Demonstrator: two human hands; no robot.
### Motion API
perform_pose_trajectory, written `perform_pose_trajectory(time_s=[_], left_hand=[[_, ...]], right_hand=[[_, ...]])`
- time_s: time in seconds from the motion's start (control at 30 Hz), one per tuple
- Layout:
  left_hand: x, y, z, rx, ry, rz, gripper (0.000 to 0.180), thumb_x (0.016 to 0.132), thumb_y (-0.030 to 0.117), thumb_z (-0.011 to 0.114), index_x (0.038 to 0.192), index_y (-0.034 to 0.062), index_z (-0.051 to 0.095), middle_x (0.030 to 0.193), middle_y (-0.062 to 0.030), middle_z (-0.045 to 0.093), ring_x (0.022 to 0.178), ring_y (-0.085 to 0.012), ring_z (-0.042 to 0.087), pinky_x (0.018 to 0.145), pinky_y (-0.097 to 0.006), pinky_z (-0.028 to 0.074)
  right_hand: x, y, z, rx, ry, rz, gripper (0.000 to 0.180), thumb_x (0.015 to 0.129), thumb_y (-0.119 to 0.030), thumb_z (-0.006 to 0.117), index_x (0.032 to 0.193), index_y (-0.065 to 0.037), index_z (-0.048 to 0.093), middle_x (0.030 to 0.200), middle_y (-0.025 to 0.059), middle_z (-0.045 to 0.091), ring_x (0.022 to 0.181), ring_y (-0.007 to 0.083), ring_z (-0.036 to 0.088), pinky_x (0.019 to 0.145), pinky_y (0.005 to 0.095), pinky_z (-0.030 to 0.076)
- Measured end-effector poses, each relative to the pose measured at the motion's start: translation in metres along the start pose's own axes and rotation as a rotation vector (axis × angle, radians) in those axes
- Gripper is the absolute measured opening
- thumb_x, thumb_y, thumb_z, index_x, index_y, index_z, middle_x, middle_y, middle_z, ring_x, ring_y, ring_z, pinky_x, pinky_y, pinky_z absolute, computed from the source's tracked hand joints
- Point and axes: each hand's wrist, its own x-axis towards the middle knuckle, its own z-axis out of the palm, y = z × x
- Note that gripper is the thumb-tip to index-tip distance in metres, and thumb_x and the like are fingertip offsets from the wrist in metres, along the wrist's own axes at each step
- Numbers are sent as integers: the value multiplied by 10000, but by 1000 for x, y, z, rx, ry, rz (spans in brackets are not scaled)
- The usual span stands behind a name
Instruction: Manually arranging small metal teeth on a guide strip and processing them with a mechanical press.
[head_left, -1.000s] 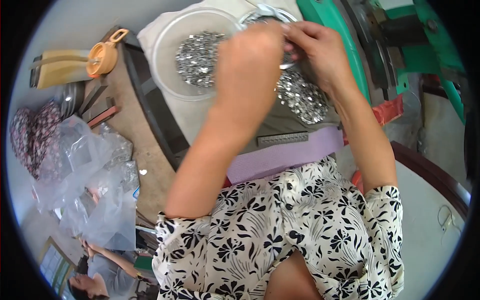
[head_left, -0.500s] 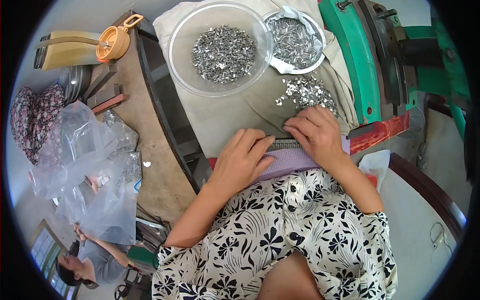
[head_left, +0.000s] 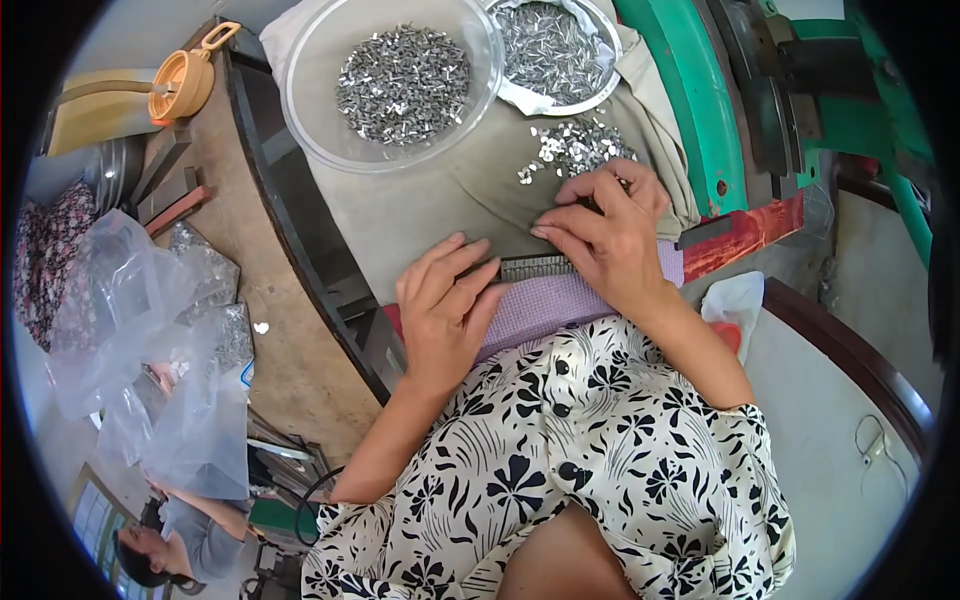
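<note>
A narrow metal toothed strip (head_left: 533, 266) lies across the near edge of a grey cloth (head_left: 440, 205), just above a purple pad (head_left: 560, 305). My left hand (head_left: 443, 310) rests flat with its fingers against the strip's left end. My right hand (head_left: 608, 238) presses down on its right end, fingers bent. A loose heap of small shiny metal pieces (head_left: 572, 148) lies on the cloth just beyond my right hand. Whether my right fingers pinch a piece is hidden.
A clear bowl (head_left: 305, 95) of small metal parts and a second lined bowl (head_left: 610, 75) stand at the back. A green machine (head_left: 700, 110) with a red part rises at right. Crumpled plastic bags (head_left: 150, 340) and a tan jug (head_left: 120, 100) lie left. Another person sits lower left.
Both hands came down from the far bowls to the near edge of the cloth and now sit on the toothed strip. The view has shifted slightly.
</note>
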Motion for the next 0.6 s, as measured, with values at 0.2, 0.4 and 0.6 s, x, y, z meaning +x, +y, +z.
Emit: perform_pose_trajectory(time_s=[0.2, 0.4, 0.6], left_hand=[[-1, 2, 3, -35, 25, -63, 271, 741, 77, 799, 1008, 65, 751, 1157, -71, 704, 1201, -299, 598, 1023, -386, 400], [-5, 1, 8, -67, 68, -79, 241, 751, 100, 795, 988, 82, 753, 1152, -37, 699, 1198, -265, 597, 993, -389, 386], [-5, -1, 10, -88, 84, -75, 237, 744, 89, 800, 977, 81, 755, 1153, -40, 700, 1194, -272, 600, 993, -390, 387]], right_hand=[[3, -10, -3, 225, -137, 190, 68, 780, -207, 789, 812, -148, 778, 1035, -37, 631, 1130, 245, 428, 1003, 418, 261], [3, -19, 1, 234, -238, 181, 101, 764, -229, 801, 819, -146, 788, 1057, -26, 630, 1142, 259, 425, 995, 425, 258], [1, -20, 5, 205, -229, 165, 125, 737, -245, 817, 809, -145, 795, 1074, -20, 629, 1143, 271, 419, 987, 441, 255]])
